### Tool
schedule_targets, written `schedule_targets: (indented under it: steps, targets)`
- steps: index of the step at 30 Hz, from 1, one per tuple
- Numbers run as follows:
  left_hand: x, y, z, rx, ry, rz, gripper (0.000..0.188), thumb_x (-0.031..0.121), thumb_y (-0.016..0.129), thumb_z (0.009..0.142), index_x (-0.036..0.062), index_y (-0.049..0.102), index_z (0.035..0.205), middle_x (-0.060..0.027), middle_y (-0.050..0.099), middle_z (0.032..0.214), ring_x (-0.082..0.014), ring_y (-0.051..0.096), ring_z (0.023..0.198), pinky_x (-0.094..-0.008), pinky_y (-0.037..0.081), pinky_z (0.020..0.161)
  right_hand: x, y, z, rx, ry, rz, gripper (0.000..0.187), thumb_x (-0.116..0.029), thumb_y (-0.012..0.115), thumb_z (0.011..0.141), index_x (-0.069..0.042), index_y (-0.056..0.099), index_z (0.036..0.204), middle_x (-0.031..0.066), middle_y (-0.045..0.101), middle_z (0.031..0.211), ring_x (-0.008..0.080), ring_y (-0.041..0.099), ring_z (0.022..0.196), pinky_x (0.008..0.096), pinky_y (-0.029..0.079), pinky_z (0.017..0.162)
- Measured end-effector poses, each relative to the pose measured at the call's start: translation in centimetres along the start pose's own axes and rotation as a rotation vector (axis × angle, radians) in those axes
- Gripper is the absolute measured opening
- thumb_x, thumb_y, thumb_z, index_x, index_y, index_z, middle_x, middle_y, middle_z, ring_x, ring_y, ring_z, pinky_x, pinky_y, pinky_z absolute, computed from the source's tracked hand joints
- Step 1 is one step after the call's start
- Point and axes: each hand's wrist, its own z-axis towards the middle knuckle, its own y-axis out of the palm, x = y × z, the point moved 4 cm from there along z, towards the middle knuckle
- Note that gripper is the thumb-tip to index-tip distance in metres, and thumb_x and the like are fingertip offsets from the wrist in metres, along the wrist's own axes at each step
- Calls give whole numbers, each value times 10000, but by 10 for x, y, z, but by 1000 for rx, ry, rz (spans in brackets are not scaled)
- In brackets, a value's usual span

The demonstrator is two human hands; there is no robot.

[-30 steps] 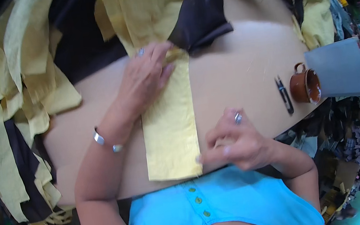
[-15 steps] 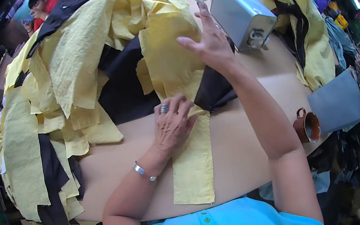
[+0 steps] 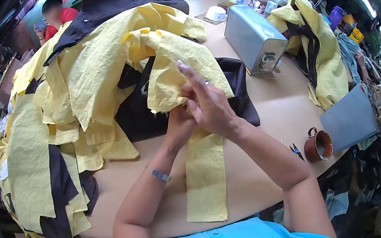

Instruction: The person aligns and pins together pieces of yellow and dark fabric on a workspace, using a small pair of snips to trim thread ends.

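Note:
My right hand (image 3: 212,108) pinches the frayed lower edge of a yellow fabric panel (image 3: 184,74), its index finger stretched over the cloth. Beside it, my left hand (image 3: 182,122) is closed at the same edge; the cloth and my right hand partly hide its fingers. The panel is lifted and folded over. Below my hands a straight yellow fabric strip (image 3: 204,182) lies flat toward the near table edge. Black fabric (image 3: 135,119) spreads beneath the raised panel.
Yellow and black fabric pieces (image 3: 28,164) heap over the left of the table (image 3: 272,103). On the right are a metal box (image 3: 257,38), a brown mug (image 3: 318,145), small snips (image 3: 296,151), a grey panel (image 3: 349,117) and more yellow cloth (image 3: 330,62). People sit across the table.
My right hand has come down and toward me onto the fabric edge. The yellow panel, flat before, is now lifted and folded. My left hand has gone from resting on top to gripping the edge.

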Motion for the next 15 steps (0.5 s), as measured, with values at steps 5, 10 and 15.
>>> schedule_targets:
  steps: [5, 10, 15]
  targets:
    - [-3, 0, 18, 132, 131, 62, 418, 67, 573, 850, 34, 441, 1246, -118, 541, 1178, -231, 518, 1107, -346, 389, 953, -17, -18, 7, -46, -139, -25, 721, 96, 586, 718, -45, 324, 1374, 112, 597, 856, 273, 585, 803, 349, 466, 775]
    - [13, 19, 9, 122, 367, 506, 302, 34, 568, 820, 38, 546, 1121, -144, 565, 1135, -301, 536, 1067, -374, 409, 918, -43, -87, 41, 256, -331, -336, 568, -24, 505, 814, -32, 343, 1359, 126, 618, 1036, 266, 585, 1018, 363, 403, 941]
    - [13, -2, 12, -446, -72, -540, 335, 78, 608, 838, 38, 531, 1161, -104, 595, 1102, -210, 592, 983, -318, 473, 874, -27, -127, 96, 74, -179, -155, 614, 12, 520, 785, -82, 338, 1364, 149, 614, 998, 214, 600, 900, 321, 462, 807]
